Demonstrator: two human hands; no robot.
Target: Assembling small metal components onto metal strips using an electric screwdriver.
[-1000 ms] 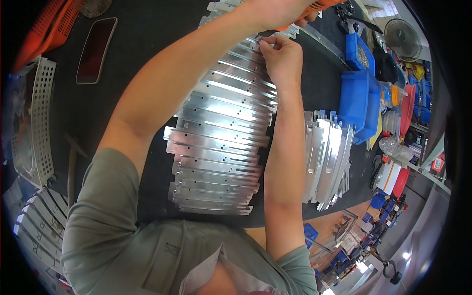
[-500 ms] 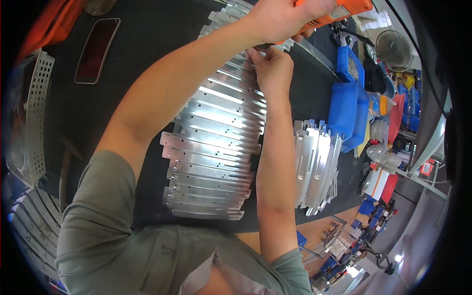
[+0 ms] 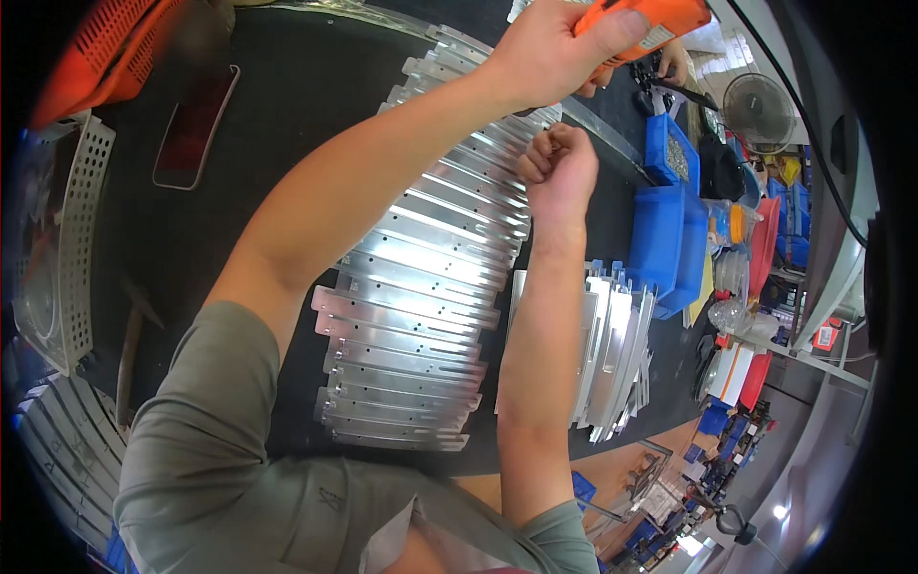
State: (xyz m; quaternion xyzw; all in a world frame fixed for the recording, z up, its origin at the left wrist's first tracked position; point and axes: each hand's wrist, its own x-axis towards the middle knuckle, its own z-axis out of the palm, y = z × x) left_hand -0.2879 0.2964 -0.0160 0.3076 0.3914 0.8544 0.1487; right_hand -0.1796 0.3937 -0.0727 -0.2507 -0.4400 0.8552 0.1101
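Observation:
My left hand [image 3: 559, 57] is wrapped round an orange power drill [image 3: 643, 31] at the top of the view; its front end is largely hidden behind the hand. Below it, my right hand [image 3: 562, 172] is curled, fingers bent in toward the palm. Anything inside those fingers is too small or hidden to name. Beneath both arms runs a long row of shiny metal strips [image 3: 406, 320] with small holes, overlapping one another on the black table [image 3: 277, 105]. My right hand is over the right edge of this row, apart from the drill.
Right of my right forearm lies another stack of metal strips [image 3: 612, 354]. Beyond are a blue bin [image 3: 660, 249] and a smaller blue bin of small parts [image 3: 677, 158]. Leftward lie a phone [image 3: 196, 129], a hammer [image 3: 131, 344], a white basket [image 3: 81, 239] and an orange basket [image 3: 100, 57]. Another person's hand [image 3: 674, 62] shows behind.
My right hand has drawn back from beside the drill's front end, down and to the right, and its fingers have curled. My left hand still holds the drill. The whole view has shifted slightly.

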